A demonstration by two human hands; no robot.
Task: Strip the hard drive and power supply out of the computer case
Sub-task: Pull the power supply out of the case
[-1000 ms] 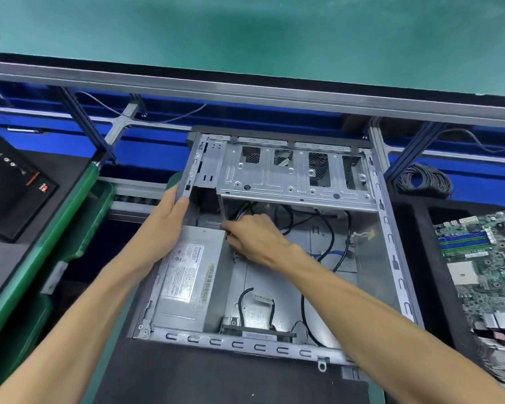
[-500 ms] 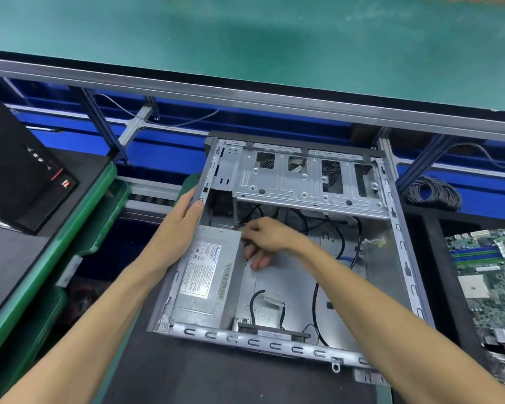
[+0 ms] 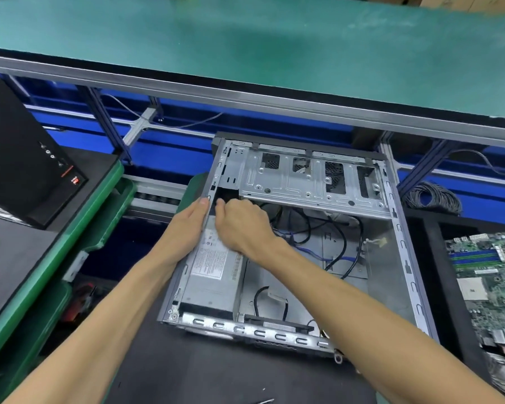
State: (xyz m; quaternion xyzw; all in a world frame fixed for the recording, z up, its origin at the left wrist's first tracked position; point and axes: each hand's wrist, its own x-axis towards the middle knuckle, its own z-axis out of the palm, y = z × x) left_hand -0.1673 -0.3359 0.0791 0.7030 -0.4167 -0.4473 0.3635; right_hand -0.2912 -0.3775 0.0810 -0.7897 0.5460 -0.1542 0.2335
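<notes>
Working the power supply [image 3: 213,275] step, head view: it sat in the computer case [image 3: 403,275] near-left corner, not yet out. Left hand [image 3: 187,225] lay flat against the case's left wall, fingers straight. Right hand [image 3: 242,225] was curled at the supply's far end; grip hidden, couldn't tell. Hard drive not identifiable. Next move likely needs the cables [image 3: 303,225] freed, then a lift.

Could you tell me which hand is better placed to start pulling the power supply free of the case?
The right hand: it is inside the computer case, on the far end of the power supply. The left hand rests outside, against the case's left wall, steadying it.
</notes>
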